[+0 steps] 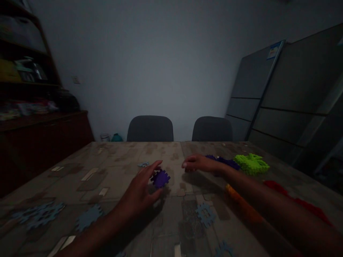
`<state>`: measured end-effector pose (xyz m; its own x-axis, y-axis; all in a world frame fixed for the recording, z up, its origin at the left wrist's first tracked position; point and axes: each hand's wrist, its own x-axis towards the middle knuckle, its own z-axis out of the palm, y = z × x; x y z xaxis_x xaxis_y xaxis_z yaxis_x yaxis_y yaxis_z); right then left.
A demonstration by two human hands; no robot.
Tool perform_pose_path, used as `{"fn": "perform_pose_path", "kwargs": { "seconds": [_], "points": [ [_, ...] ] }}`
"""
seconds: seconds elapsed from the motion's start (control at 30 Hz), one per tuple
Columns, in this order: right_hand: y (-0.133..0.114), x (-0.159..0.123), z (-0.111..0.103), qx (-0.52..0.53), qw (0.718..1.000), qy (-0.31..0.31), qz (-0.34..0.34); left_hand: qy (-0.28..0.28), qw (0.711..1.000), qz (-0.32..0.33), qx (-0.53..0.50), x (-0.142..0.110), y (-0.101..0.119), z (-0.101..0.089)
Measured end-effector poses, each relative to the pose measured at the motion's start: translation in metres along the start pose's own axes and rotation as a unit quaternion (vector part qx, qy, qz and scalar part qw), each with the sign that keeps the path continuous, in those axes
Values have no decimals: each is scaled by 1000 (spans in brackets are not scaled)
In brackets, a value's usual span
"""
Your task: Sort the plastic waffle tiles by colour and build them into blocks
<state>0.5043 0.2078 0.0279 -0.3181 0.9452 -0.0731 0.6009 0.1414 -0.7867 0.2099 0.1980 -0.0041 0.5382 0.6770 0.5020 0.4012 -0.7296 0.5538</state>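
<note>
My left hand [143, 184] is over the middle of the table, its fingers and thumb curved around a purple toothed-edge puzzle piece [161, 179]. Thumb and forefinger stand apart, and the other fingers are partly hidden behind the piece. My right hand [199, 163] hovers to the right, fingers curled together and pointing left; whether they hold anything is hidden. Behind that hand lies a pile of purple pieces [229, 162]. A light-blue toothed piece [205, 214] lies on the table between my forearms, and a smaller-looking light-blue piece [144, 164] lies beyond my left hand.
Lime-green pieces [251, 164], orange pieces [242, 203] and red pieces [297, 201] lie on the right. More light-blue pieces [40, 214] are at the left on the patterned table [120, 153]. Two dark chairs [150, 128] stand at the far edge. The room is dim.
</note>
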Motion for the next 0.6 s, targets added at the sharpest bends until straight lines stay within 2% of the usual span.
{"fn": "perform_pose_path", "kwargs": {
  "seconds": [0.13,0.23,0.3,0.4,0.5,0.6],
  "points": [
    [-15,1,26,47,999,-13,-9,-1,996,88,25,24,5,29],
    [-12,6,22,43,999,11,14,-7,993,117,25,38,8,41],
    [-3,8,6,21,998,47,37,-10,991,132,28,44,11,43],
    [18,7,-35,-41,986,137,86,-3,991,129,46,43,13,35],
    [44,0,-72,-122,958,212,151,5,990,113,79,28,9,23],
    [67,-7,-87,-194,932,237,193,-5,991,91,94,7,-1,16]
  ]
}}
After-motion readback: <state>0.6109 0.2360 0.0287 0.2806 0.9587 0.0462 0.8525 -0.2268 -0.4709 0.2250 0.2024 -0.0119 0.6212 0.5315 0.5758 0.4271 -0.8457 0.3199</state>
